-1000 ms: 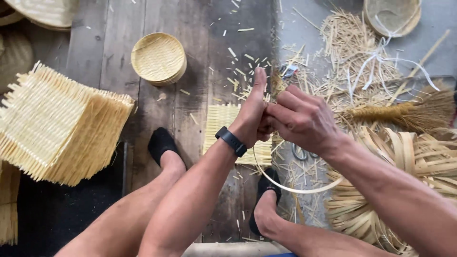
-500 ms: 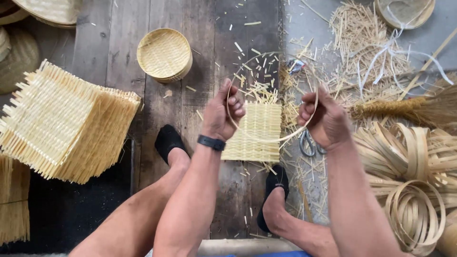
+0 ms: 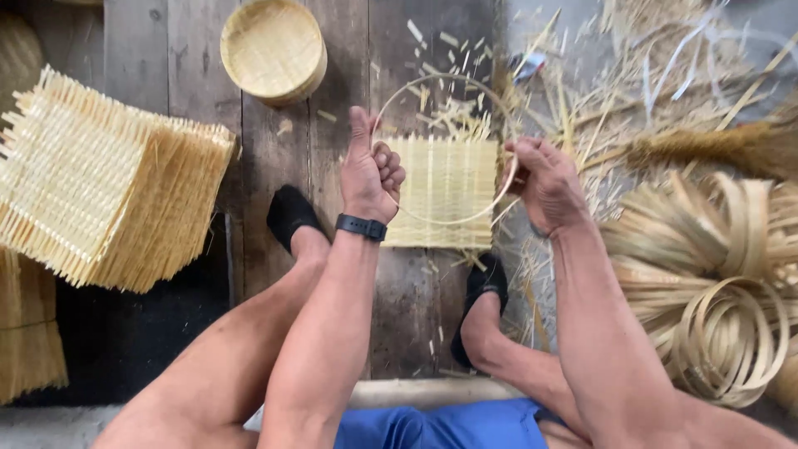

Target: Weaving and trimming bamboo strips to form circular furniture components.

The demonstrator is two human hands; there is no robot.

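Your hands have drawn apart since the earlier frames: a second ago they were bunched together over the woven mat, half a second ago they were spreading, and now the thin bamboo strip (image 3: 440,79) between them has opened into a wide round hoop. Your left hand (image 3: 370,170) is closed in a fist around the left side of the hoop, thumb pointing straight up, with a black watch (image 3: 361,226) on the wrist. Your right hand (image 3: 544,183) is curled shut on the right side of the hoop, the strip passing under the fingers (image 3: 522,158) near the thumb. The hoop arcs up above both hands and curves down below them, so each fist grips it at roughly its widest point. It hangs over the square woven mat (image 3: 445,191), which lies flat on the wooden plank floor (image 3: 166,50) between your two black-socked feet (image 3: 289,214). You cannot tell from this view whether the strip's ends overlap inside either fist. To your left sits a stack of woven mats (image 3: 100,179) with loose splint ends sticking out, and beyond it a small round basket (image 3: 273,50). To your right lie coils of bamboo strip (image 3: 731,333) and a scatter of loose splints and trimmings (image 3: 632,100).
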